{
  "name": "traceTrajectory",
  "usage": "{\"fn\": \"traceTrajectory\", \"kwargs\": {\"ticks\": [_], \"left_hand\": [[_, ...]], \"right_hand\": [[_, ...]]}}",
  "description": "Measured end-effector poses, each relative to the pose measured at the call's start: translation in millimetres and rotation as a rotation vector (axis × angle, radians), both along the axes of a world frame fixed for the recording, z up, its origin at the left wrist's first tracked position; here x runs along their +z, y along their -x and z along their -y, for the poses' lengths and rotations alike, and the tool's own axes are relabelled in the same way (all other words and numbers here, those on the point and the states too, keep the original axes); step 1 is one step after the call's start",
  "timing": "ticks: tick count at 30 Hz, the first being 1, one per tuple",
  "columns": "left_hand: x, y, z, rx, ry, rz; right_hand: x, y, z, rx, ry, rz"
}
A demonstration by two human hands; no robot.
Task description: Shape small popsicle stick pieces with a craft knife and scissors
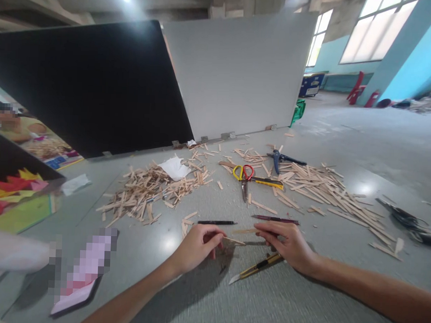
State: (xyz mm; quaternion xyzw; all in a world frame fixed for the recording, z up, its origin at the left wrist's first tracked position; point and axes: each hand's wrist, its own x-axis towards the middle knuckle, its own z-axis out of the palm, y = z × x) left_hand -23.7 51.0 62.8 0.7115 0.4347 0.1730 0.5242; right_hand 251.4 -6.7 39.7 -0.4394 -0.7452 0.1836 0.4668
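Over the grey table, my left hand (200,243) pinches a thin wooden stick (236,241) that points to the right. Facing it, my right hand (286,241) grips another flat wooden stick (244,231) between thumb and fingers. The two sticks lie close to each other; I cannot tell whether they touch. Below my right hand rests a yellow utility knife (256,268), blade toward the lower left, its far end partly under the hand. A black pen (216,222) and a dark red pen (275,219) lie just beyond my hands.
A heap of wooden pieces (140,192) lies left, with a white paper scrap (175,168); more sticks (327,189) spread right. Scissors (243,179), a second yellow knife (267,182), blue pliers (277,159) and black-handled tools (404,220) lie beyond. A phone (87,270) and another person's arm (17,251) are left.
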Motion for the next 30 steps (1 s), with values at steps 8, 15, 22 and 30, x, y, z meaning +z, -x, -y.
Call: {"fn": "traceTrajectory", "kwargs": {"ticks": [8, 15, 22, 30], "left_hand": [[-2.8, -7, 12, -0.078, 0.097, 0.075], [-5.2, -8, 16, -0.051, -0.175, -0.055], [-2.2, 11, -7, 0.000, -0.845, -0.309], [-15.6, 18, -20, 0.022, -1.043, -0.419]], "right_hand": [[-2.1, -2, 5, 0.163, -0.087, 0.132], [-10.1, 0, 7, 0.178, -0.185, 0.178], [2.0, -67, -42, -0.449, -0.305, 0.527], [6.4, -132, -68, -0.571, 0.111, 0.901]]}}
